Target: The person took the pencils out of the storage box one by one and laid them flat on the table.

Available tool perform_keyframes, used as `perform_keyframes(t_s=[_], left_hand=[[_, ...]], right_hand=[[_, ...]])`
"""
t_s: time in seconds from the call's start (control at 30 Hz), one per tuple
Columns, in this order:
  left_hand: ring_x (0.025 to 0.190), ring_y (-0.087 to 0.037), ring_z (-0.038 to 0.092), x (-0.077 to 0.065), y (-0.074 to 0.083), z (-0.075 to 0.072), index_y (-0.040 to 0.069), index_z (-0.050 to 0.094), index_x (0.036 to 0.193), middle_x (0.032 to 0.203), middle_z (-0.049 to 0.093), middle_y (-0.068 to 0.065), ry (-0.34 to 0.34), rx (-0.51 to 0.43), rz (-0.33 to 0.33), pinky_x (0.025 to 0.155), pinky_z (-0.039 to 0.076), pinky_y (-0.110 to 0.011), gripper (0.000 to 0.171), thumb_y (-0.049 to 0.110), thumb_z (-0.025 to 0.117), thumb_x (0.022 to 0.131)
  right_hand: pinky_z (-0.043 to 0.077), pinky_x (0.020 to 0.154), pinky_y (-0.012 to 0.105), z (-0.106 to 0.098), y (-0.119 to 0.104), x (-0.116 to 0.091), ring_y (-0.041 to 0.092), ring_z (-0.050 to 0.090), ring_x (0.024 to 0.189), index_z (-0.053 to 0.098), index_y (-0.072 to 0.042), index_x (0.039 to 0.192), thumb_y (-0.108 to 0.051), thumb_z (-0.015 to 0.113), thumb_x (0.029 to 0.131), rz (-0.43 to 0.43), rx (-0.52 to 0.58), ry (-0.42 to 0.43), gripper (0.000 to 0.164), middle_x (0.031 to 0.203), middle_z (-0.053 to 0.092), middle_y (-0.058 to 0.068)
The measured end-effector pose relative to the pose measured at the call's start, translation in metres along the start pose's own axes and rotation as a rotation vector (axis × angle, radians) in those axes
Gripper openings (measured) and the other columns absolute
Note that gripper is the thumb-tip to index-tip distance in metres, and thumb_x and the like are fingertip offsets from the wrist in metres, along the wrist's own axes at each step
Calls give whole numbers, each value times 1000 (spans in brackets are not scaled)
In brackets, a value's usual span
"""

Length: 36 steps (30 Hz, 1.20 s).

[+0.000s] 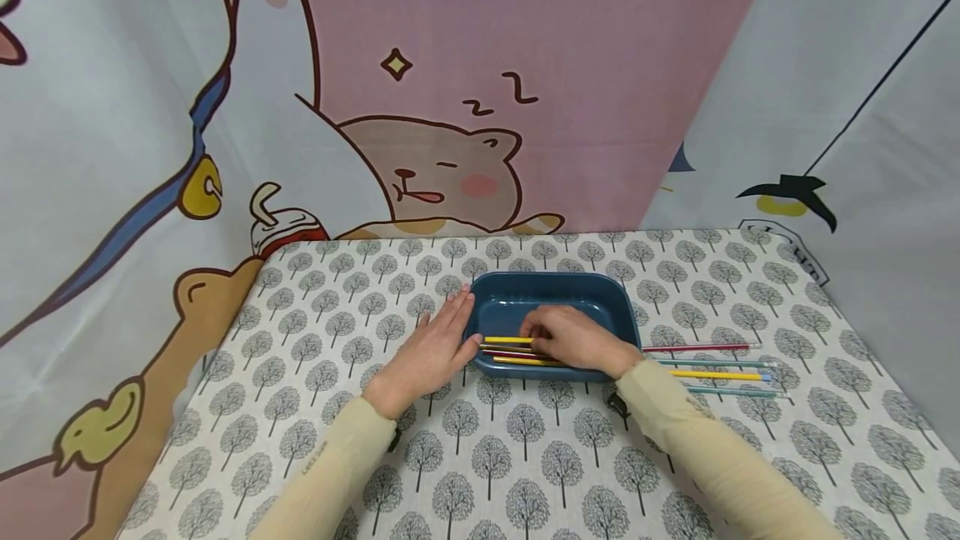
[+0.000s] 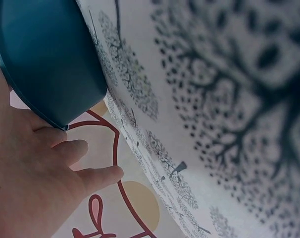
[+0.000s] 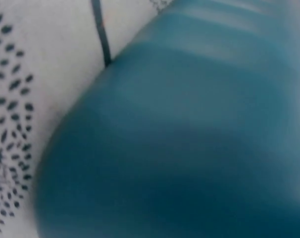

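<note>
A dark blue rectangular plastic bin (image 1: 551,283) sits on the patterned cloth. My left hand (image 1: 431,352) rests against its left rim, fingers fairly straight; in the left wrist view that hand (image 2: 36,168) touches the bin's edge (image 2: 51,74). Inside the bin my right hand (image 1: 573,338) curls its fingers down and pinches among thin coloured sticks (image 1: 517,362), yellow, red and dark. Their left ends lie along the near wall. More stick lengths (image 1: 720,375) show to the right of the bin; the right forearm hides how they join. The fingertips are partly hidden.
A white tablecloth (image 1: 525,457) printed with dark trees covers the table. Behind it hangs a curtain (image 1: 600,90) with cartoon animals. In the right wrist view the bin's blurred blue side (image 3: 179,134) fills most of the picture.
</note>
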<state>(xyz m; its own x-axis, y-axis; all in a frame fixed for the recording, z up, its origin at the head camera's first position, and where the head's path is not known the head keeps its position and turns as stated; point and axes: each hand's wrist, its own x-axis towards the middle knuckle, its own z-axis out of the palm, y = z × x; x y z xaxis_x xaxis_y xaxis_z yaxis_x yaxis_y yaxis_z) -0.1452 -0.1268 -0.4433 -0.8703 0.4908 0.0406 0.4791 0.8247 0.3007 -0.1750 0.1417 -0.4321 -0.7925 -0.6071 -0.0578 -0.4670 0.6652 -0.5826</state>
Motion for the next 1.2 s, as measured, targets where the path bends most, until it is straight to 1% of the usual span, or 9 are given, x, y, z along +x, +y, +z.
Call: perform_keyframes(t_s=[0.27,0.5,0.73,0.9,1.1,1.2], left_hand=[[157,-33,20,0,0,0,6,15,166,173,9,-9,-3,-16,-4,119,26,-64,71,46,35,112],[157,-34,21,0,0,1,4,17,165,173,10,-10,-1,-18,-4,119,27,-64,71,44,38,111],[157,-33,20,0,1,0,6,16,166,173,10,-9,-2,-27,-14,119,26,-64,70,44,38,112],[157,-33,20,0,1,0,6,15,166,173,9,-9,-1,-27,-10,120,26,-64,70,43,39,112],[157,-34,20,-1,1,-1,4,16,166,173,11,-11,-3,-22,-4,119,27,-64,70,45,36,112],[156,-35,20,0,1,-1,3,17,165,173,11,-12,4,-29,1,119,27,-65,70,43,39,111]], right_hand=[[53,78,35,-8,-3,-7,8,60,83,76,-15,108,-6,71,97,1,-36,74,15,95,66,-7],[55,82,36,-16,-7,-16,10,63,89,76,-15,111,-8,72,97,-22,-32,140,16,100,67,-7],[55,78,35,-23,-10,-27,8,62,88,75,-17,112,-8,72,98,-45,-24,191,18,101,66,-8],[54,76,34,-27,-12,-36,7,60,87,75,-18,112,-10,72,98,-40,-11,221,16,100,65,-10],[53,72,32,-32,-16,-46,7,58,83,75,-21,108,-13,73,98,-44,-12,256,13,97,64,-12],[52,71,31,-35,-16,-51,8,57,82,75,-22,107,-13,74,98,-40,-10,263,13,96,63,-12]])
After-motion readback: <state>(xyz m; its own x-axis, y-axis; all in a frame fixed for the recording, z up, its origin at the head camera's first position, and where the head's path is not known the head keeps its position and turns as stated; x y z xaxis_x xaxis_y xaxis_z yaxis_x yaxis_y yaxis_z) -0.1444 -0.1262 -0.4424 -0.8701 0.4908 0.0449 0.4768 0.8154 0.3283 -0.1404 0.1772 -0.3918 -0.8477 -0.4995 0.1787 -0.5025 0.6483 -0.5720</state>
